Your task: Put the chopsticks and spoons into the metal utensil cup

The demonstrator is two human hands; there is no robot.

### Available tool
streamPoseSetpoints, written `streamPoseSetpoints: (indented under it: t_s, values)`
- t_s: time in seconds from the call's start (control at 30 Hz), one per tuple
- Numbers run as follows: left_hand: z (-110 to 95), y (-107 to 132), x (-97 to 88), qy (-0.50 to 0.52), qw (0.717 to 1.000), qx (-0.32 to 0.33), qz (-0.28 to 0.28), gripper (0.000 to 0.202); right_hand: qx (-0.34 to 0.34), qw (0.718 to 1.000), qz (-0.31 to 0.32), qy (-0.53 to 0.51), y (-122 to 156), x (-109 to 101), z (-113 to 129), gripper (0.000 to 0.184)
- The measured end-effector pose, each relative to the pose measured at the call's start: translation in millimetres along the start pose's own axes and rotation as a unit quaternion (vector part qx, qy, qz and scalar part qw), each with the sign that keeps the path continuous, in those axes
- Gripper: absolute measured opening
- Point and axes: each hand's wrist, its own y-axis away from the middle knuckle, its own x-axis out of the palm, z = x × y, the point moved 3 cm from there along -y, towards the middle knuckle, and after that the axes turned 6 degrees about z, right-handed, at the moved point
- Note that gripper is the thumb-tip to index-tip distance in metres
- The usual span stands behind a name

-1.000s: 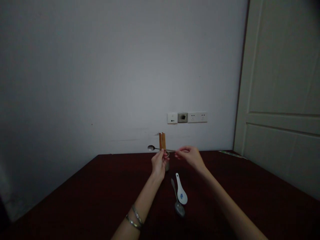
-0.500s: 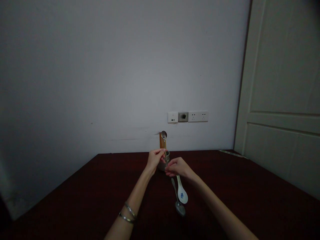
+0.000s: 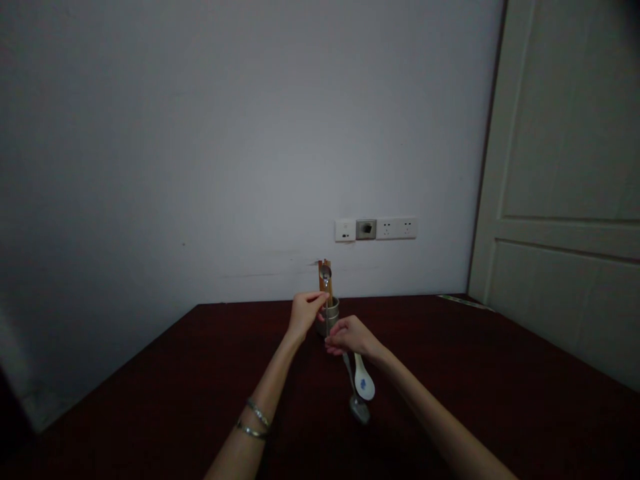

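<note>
A metal spoon (image 3: pixel 326 272) stands upright between my hands, its bowl at the top. My left hand (image 3: pixel 306 313) is closed in a pinch on its upper handle, while my right hand (image 3: pixel 351 335) pinches the lower end. Just behind is a metal utensil holder (image 3: pixel 333 309) with wooden chopsticks (image 3: pixel 321 275) upright in it; my hands partly cover it. On the table below my right hand lie a white soup spoon (image 3: pixel 365 381) with a blue mark and a second metal spoon (image 3: pixel 359 409), side by side. The tips of their handles are near my right hand.
The dark red-brown table (image 3: pixel 190 400) runs back to a pale wall (image 3: pixel 250 133). Low on that wall are sockets (image 3: pixel 396 229). A panelled door (image 3: pixel 565 200) stands to the right, and a thin strip (image 3: pixel 467 303) lies near the table's back right edge.
The upright spoon has shifted slightly left and down with both hands, its bowl now in front of the chopsticks. The view has tilted a little; the spoons on the table stay put.
</note>
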Motion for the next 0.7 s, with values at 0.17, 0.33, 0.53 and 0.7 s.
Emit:
streamPoseSetpoints:
  t_s: [0.17,0.33,0.53,0.7]
  values:
    - [0,-2,0.0,0.015,1.0,0.004,0.003,0.031,-0.007,1.0,0.013,0.005,0,3,-1,0.021]
    - [2,-3,-4.5,0.012,1.0,0.017,-0.009,0.031,-0.024,0.998,0.038,0.045,4,-8,8,0.022]
    - [-4,-18,-21.4,0.005,0.999,0.024,-0.047,0.03,-0.074,0.988,-0.133,-0.002,-2,-88,-3,0.016]
    - [-17,-55,-34.0,-0.018,0.997,0.019,-0.069,0.024,-0.061,0.949,-0.302,-0.07,-4,-162,-66,0.011]
